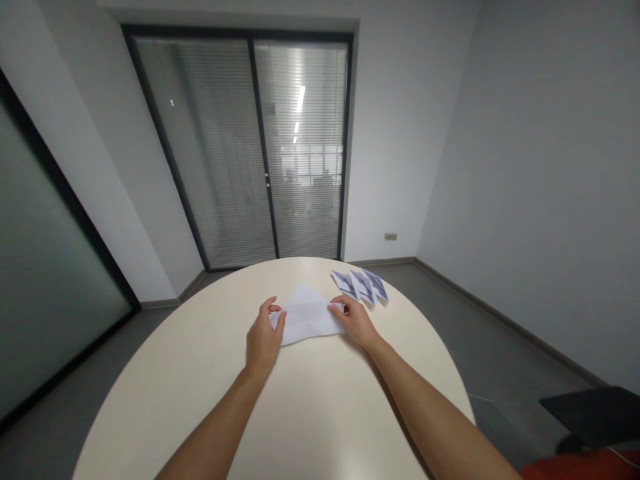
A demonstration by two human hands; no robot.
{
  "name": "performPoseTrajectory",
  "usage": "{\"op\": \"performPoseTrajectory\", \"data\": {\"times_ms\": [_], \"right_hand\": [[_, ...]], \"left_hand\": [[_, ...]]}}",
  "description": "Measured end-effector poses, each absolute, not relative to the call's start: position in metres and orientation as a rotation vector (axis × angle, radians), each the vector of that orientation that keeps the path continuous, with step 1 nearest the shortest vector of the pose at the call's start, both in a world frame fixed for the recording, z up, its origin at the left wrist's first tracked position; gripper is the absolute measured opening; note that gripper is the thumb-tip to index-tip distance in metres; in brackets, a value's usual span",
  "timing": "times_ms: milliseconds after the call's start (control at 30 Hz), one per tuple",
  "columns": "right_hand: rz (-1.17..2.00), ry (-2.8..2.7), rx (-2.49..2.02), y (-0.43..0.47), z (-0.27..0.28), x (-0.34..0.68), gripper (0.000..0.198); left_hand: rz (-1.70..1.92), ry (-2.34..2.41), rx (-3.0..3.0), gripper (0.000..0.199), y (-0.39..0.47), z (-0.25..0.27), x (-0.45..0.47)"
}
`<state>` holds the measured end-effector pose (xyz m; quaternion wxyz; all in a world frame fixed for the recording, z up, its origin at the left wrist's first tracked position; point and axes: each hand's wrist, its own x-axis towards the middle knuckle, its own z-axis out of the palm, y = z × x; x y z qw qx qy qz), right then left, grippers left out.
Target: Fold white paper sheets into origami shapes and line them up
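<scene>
A white sheet of paper (309,319), partly folded, lies near the far side of the round table, with a pointed top and a wide lower band. The paper's left edge is pinched between the thumb and fingers of my left hand (263,341). At the opposite edge, my right hand (358,321) grips the paper, its thumb on top. Just beyond my right hand stand three folded paper pieces (363,288) in a row, white with bluish-grey shaded faces. The undersides of the sheet are hidden.
The round cream table (200,393) extends under both forearms. Past its far edge is a glass door with blinds (305,167). A wall socket (391,237) sits low on the back wall. At the lower right are a dark flat object (595,413) and something red (580,467).
</scene>
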<state>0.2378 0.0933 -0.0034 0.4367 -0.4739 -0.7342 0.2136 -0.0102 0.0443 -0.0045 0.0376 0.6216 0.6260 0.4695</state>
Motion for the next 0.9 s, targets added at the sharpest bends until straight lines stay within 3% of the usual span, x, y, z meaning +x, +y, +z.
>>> {"op": "performPoseTrajectory", "data": {"times_ms": [267,433,600,800,900], "right_hand": [[0.522,-1.851,-1.294,0.097,-0.014,0.241,0.036],[0.537,-1.970,-1.351,0.093,-0.015,0.241,0.040],[0.491,-2.023,-1.381,0.091,-0.012,0.242,0.041],[0.170,-2.144,-1.293,0.082,0.001,0.233,0.035],[0.185,-2.266,-1.125,0.073,0.007,0.221,0.033]], "left_hand": [[1.117,2.033,1.923,0.053,0.047,-0.010,-0.013],[0.983,1.996,2.246,0.045,0.047,-0.013,-0.013],[0.837,1.525,2.571,0.049,0.042,-0.014,-0.006],[0.732,1.457,2.578,0.034,0.037,-0.012,-0.004],[0.754,1.432,2.557,0.033,0.037,-0.008,-0.002]]}}
